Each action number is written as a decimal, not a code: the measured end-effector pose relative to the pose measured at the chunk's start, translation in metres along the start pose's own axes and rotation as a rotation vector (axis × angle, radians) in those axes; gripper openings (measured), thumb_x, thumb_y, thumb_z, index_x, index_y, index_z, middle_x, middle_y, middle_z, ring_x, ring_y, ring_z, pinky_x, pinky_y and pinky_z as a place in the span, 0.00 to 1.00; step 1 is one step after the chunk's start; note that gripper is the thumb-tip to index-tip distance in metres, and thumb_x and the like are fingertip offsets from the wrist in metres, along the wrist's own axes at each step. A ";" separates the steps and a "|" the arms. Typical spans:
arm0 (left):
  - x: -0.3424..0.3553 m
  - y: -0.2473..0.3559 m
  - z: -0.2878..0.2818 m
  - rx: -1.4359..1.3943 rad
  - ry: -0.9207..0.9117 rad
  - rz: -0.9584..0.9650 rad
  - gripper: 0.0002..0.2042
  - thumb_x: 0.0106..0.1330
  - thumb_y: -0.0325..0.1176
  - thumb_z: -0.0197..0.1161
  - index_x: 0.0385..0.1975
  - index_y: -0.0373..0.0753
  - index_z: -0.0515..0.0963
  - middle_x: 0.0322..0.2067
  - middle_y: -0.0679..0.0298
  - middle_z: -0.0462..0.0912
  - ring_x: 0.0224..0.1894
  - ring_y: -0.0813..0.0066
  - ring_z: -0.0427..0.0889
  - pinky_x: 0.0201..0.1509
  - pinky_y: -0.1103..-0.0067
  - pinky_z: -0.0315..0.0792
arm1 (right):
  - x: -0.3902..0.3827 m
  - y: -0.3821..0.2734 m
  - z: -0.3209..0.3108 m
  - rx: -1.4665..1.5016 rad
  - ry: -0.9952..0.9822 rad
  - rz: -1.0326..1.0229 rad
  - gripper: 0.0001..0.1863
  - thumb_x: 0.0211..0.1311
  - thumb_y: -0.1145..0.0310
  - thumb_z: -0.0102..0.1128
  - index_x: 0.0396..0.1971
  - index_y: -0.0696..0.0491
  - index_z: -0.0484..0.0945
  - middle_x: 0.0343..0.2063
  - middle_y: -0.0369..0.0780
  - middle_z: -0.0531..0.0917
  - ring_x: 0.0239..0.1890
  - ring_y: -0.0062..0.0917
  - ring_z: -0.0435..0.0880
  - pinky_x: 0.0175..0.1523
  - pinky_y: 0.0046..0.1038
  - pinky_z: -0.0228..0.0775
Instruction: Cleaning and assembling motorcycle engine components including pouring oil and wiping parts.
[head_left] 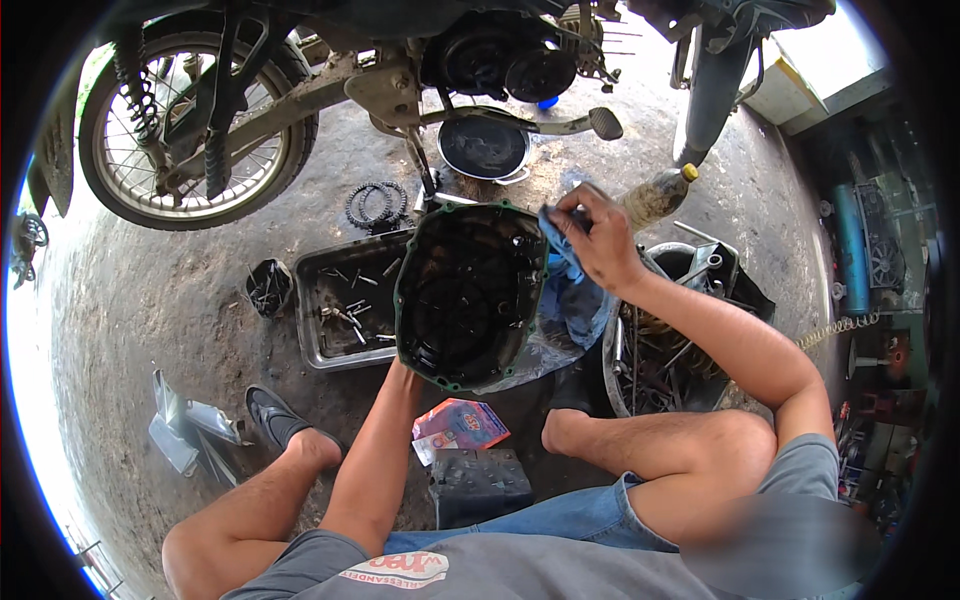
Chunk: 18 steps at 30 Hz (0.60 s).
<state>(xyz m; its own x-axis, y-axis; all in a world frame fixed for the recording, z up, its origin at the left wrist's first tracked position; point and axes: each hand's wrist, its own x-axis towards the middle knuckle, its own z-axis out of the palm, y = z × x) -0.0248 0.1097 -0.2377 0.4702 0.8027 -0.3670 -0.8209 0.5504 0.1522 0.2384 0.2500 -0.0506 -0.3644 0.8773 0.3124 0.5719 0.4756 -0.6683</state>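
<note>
A dark, oily engine cover (468,290) with green gasket traces round its rim is held up, its hollow inner side facing me. My left hand (407,374) supports it at the lower left edge, with the fingers hidden behind the cover. My right hand (603,240) is closed on a blue rag (562,243), pinched at the cover's upper right rim. Behind the cover's right side lies crumpled blue and clear plastic (585,318). A metal tray (312,335) with bolts and small parts rests on the ground to the left, partly covered by the engine cover.
A motorcycle with a spoked wheel (195,205) stands ahead, above a black basin (484,150). Clutch rings (375,204) lie on the floor. A bottle with a yellow cap (657,197) and a tub of tools (655,375) are to the right. A colourful packet (465,425) lies between my legs.
</note>
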 end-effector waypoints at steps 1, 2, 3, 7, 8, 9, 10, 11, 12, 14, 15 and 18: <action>-0.002 0.000 -0.001 0.002 0.005 0.003 0.40 0.61 0.64 0.56 0.70 0.46 0.67 0.66 0.54 0.73 0.65 0.52 0.76 0.70 0.55 0.70 | 0.003 0.005 -0.001 0.003 -0.001 0.041 0.10 0.65 0.67 0.69 0.33 0.59 0.79 0.32 0.43 0.82 0.36 0.37 0.83 0.44 0.35 0.73; -0.004 0.001 -0.002 0.003 0.009 0.008 0.39 0.61 0.64 0.56 0.70 0.45 0.67 0.66 0.54 0.73 0.65 0.52 0.76 0.70 0.55 0.71 | 0.006 0.010 -0.004 0.009 -0.005 0.106 0.12 0.68 0.65 0.66 0.36 0.60 0.81 0.35 0.45 0.84 0.37 0.37 0.83 0.45 0.35 0.73; -0.006 0.002 -0.004 0.002 0.013 0.009 0.39 0.61 0.63 0.56 0.70 0.45 0.67 0.66 0.54 0.73 0.64 0.52 0.76 0.70 0.55 0.71 | 0.009 0.014 -0.006 0.012 -0.014 0.095 0.12 0.68 0.65 0.66 0.36 0.60 0.81 0.35 0.45 0.84 0.37 0.37 0.83 0.45 0.35 0.73; -0.014 0.010 -0.013 0.011 0.029 0.036 0.39 0.62 0.63 0.56 0.69 0.45 0.68 0.65 0.53 0.74 0.64 0.52 0.77 0.70 0.55 0.71 | 0.011 0.017 -0.017 0.079 -0.134 0.506 0.10 0.71 0.69 0.61 0.39 0.61 0.80 0.33 0.38 0.83 0.36 0.17 0.77 0.43 0.23 0.71; -0.016 0.012 -0.015 0.007 0.033 0.044 0.39 0.62 0.62 0.56 0.69 0.44 0.69 0.65 0.53 0.74 0.64 0.52 0.77 0.69 0.55 0.71 | 0.010 0.015 -0.020 0.244 -0.133 0.554 0.11 0.71 0.67 0.61 0.41 0.62 0.80 0.35 0.38 0.83 0.37 0.18 0.77 0.44 0.24 0.70; -0.017 0.014 -0.017 0.012 0.036 0.051 0.38 0.62 0.62 0.56 0.68 0.44 0.69 0.64 0.53 0.74 0.63 0.52 0.77 0.69 0.55 0.72 | 0.009 0.012 -0.021 0.396 -0.137 0.640 0.13 0.70 0.65 0.61 0.42 0.62 0.80 0.37 0.39 0.83 0.37 0.18 0.76 0.46 0.25 0.70; -0.019 0.015 -0.019 0.010 0.038 0.054 0.38 0.62 0.62 0.56 0.68 0.44 0.69 0.64 0.53 0.75 0.63 0.52 0.77 0.69 0.55 0.72 | 0.008 0.009 -0.024 0.402 -0.195 0.512 0.10 0.70 0.68 0.61 0.42 0.61 0.79 0.36 0.34 0.81 0.38 0.17 0.75 0.46 0.23 0.69; -0.020 0.016 -0.020 0.014 0.041 0.059 0.38 0.62 0.62 0.56 0.68 0.44 0.69 0.64 0.53 0.75 0.63 0.52 0.77 0.69 0.55 0.72 | 0.007 0.004 -0.023 0.421 -0.224 0.489 0.10 0.70 0.68 0.61 0.42 0.61 0.79 0.36 0.34 0.81 0.38 0.17 0.75 0.46 0.23 0.69; -0.021 0.017 -0.021 0.013 0.043 0.060 0.38 0.62 0.62 0.56 0.68 0.44 0.69 0.64 0.53 0.75 0.63 0.52 0.77 0.69 0.56 0.72 | 0.007 0.000 -0.022 0.446 -0.283 0.425 0.09 0.69 0.70 0.62 0.42 0.60 0.79 0.35 0.34 0.80 0.38 0.16 0.75 0.46 0.23 0.69; -0.022 0.018 -0.023 0.013 0.044 0.068 0.38 0.62 0.61 0.57 0.68 0.43 0.70 0.63 0.53 0.76 0.62 0.52 0.78 0.69 0.56 0.72 | 0.008 -0.008 -0.017 0.458 -0.337 0.331 0.07 0.67 0.74 0.65 0.41 0.59 0.79 0.33 0.34 0.81 0.36 0.16 0.75 0.44 0.24 0.70; -0.022 0.018 -0.023 0.011 0.044 0.063 0.38 0.62 0.61 0.57 0.67 0.43 0.70 0.63 0.53 0.76 0.62 0.52 0.78 0.69 0.56 0.72 | 0.009 -0.012 -0.017 0.445 -0.343 0.330 0.07 0.67 0.74 0.65 0.41 0.59 0.79 0.33 0.34 0.81 0.36 0.16 0.75 0.44 0.24 0.70; -0.022 0.019 -0.024 0.018 0.048 0.059 0.37 0.62 0.61 0.57 0.67 0.43 0.71 0.63 0.53 0.76 0.62 0.52 0.78 0.68 0.56 0.73 | 0.013 -0.020 -0.011 0.293 -0.345 0.199 0.12 0.64 0.67 0.73 0.39 0.57 0.80 0.32 0.39 0.83 0.35 0.21 0.79 0.43 0.27 0.72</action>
<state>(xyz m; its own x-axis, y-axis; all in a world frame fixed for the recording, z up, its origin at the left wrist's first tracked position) -0.0586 0.0971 -0.2492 0.4047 0.8221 -0.4005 -0.8404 0.5070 0.1915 0.2304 0.2523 -0.0251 -0.5194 0.8531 -0.0495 0.4428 0.2191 -0.8694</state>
